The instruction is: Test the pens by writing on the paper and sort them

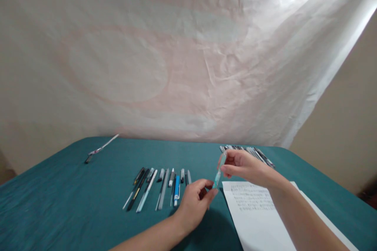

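A light green pen is held up at a tilt above the table between my two hands. My left hand pinches its lower end between thumb and fingers. At the upper end, my right hand has its fingers closed around the pen. To the left of my left hand, several pens and pen parts lie in a loose row, among them a blue pen, a pale blue and white pen and a black pen with a gold band. Short caps lie near some of them.
Sheets of white paper with handwriting lie under my right forearm. Behind my right hand is a bundle of many pens. A thin white strip with a dark end rests at the far left of the green tablecloth. A pale sheet hangs behind.
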Motion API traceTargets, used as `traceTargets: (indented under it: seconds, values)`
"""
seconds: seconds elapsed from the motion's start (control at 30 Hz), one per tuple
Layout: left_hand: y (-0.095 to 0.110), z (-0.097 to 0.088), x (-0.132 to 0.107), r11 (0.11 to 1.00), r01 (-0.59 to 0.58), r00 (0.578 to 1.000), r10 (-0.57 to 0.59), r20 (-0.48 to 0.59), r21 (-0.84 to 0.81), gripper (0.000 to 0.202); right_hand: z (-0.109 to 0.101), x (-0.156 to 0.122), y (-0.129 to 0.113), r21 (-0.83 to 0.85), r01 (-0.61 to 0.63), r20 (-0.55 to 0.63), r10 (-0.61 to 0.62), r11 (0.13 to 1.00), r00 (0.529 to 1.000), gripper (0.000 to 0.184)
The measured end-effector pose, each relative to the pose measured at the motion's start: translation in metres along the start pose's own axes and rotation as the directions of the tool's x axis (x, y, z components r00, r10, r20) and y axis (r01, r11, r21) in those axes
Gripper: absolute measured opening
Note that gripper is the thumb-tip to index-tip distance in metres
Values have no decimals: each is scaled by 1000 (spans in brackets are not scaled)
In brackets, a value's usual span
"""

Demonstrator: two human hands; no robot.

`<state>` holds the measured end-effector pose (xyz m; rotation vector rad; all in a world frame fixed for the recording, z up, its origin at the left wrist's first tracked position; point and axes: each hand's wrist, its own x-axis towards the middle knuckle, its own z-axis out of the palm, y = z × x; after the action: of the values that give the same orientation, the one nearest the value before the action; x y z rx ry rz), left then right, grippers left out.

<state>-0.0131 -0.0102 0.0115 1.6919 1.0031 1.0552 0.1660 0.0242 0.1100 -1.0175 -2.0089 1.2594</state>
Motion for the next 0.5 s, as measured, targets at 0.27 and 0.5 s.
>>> traceTargets:
  seconds: [0.27,0.5]
  values:
    - [0,0,-1,1000,-21,1000,21,-10,7,26,4,5,3,-10,-4,21,5,1000,1000,20]
    - [-2,-1,-2,992,-63,988,78,-137,105,23,5,7,9,-46,10,-59,-13,999,998,18]
